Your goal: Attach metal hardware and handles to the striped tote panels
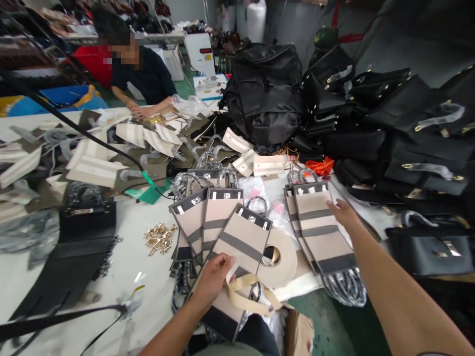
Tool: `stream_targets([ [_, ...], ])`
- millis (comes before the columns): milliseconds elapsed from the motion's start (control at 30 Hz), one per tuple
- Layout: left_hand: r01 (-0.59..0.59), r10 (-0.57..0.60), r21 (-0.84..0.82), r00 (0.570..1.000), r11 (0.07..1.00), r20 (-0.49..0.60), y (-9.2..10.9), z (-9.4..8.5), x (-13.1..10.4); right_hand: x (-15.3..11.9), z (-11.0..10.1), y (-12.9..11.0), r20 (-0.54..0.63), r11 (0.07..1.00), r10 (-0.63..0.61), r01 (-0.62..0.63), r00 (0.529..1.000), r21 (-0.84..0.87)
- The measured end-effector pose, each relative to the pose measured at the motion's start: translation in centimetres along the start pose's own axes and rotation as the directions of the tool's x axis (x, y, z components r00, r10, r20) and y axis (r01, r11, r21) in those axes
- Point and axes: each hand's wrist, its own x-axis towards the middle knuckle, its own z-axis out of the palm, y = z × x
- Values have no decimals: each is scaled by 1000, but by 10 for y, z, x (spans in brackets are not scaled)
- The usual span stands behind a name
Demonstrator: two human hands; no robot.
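My left hand (pixel 215 274) pinches the end of a cream tape strip (pixel 252 301) that loops down toward my lap. Below that hand lies a beige-and-grey bag panel (pixel 243 236) with a black top edge and white tabs. The tape roll (pixel 287 259) rests just right of this panel. At the right, my right hand (pixel 343 211) reaches out with fingers extended and apart at the upper right edge of another bag panel (pixel 324 225). Small white pieces sit along that panel's black top edge. Whether the fingertips touch it, I cannot tell.
More beige panels (pixel 222 210) overlap in the middle. Gold metal fittings (pixel 160 237) lie left of them, near a black bag piece (pixel 79 247). Black bags (pixel 426 158) pile up at the right. Across the table, a co-worker (pixel 143 74) handles parts. A cardboard box (pixel 302 331) stands below.
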Motion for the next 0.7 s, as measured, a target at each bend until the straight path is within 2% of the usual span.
stream_targets([
  [67,-13,13,-2,999,1000,-32,10,7,-2,-14,19,1,80,999,52,-51,995,-12],
  [133,-25,25,-3,998,1000,-58,19,12,-3,-38,30,-6,138,998,63,-63,988,-6],
  [200,-30,29,-9,996,1000,-81,24,16,0,-75,34,-25,212,999,27,-34,977,29],
  [233,-33,32,-8,996,999,-88,26,17,2,-98,35,-38,277,997,-7,-13,961,70],
  [267,-38,37,-2,995,999,-92,27,18,4,-123,35,-53,377,991,-61,12,924,131],
  [300,-45,46,11,995,999,-91,28,19,6,-149,35,-69,560,960,-157,-8,813,280],
  [333,-58,60,27,994,998,-87,28,20,8,-174,35,-85,686,921,-248,-54,684,387],
  [367,-72,76,42,994,997,-83,28,21,10,-196,35,-100,761,890,-317,-100,566,445],
  [400,-88,92,51,993,995,-80,27,22,11,-215,36,-113,801,866,-363,-144,475,478],
  [433,-105,109,56,991,993,-73,26,22,12,-230,38,-124,822,849,-384,-189,420,493],
  [467,-126,130,61,989,990,-66,26,22,12,-240,39,-131,832,838,-387,-225,398,498],
  [567,-219,222,91,975,971,-23,26,18,8,-252,41,-139,831,829,-348,-272,435,489],
  [700,-313,300,160,949,936,101,28,12,2,-255,36,-132,829,881,-334,-163,449,444],
])
